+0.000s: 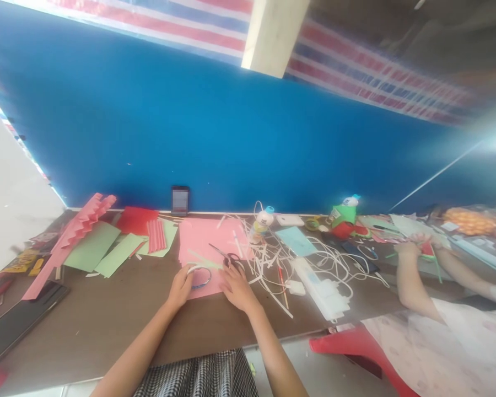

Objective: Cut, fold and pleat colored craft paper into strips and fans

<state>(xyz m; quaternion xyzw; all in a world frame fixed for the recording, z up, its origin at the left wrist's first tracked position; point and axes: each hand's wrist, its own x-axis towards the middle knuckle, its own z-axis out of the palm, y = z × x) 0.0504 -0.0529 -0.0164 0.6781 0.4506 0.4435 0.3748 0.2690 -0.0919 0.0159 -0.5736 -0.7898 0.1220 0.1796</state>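
Observation:
My left hand (pixel 181 285) rests on the brown table (pixel 107 320), fingers curled round a small white and blue ring of tape (pixel 201 275). My right hand (pixel 236 285) lies flat on the pink paper sheet (pixel 202 242), fingers stretched toward the black-handled scissors (pixel 227 256) just above them. The ring lies on the same pink sheet between both hands.
Folded pink, red and green papers (pixel 103 242) lie at the left. White paper strips and cables (pixel 314 264), two bottles (pixel 261 223) and a phone (pixel 180 199) against the blue wall fill the middle. Another person's hands (pixel 413 242) work at the right. A red stool (pixel 355 344) stands below.

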